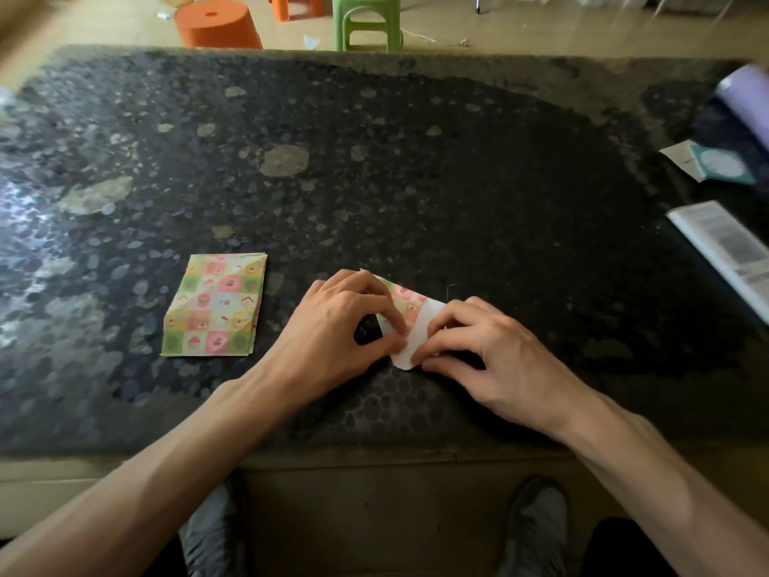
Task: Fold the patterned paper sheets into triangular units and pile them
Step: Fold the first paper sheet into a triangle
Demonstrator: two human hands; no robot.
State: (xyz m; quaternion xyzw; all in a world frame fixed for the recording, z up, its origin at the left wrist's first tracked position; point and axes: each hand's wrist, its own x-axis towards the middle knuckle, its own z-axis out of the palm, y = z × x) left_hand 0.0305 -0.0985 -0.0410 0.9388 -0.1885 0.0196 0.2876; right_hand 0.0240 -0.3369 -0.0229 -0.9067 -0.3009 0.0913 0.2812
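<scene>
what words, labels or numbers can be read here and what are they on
No text here can be read.
White printed booklet at the right edge of the dark speckled table: grey print, too blurred to read.
White and teal card beyond it: a small mark, too small to read.
Stack of patterned paper sheets: cartoon pictures, no legible words.
Partly folded patterned paper sheet pinched by the left hand and right hand: pictures only.

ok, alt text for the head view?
A left hand and a right hand pinch a partly folded patterned paper sheet on a dark speckled table. A stack of patterned sheets lies left of them; an orange stool and a green stool stand beyond the table's far edge.
</scene>
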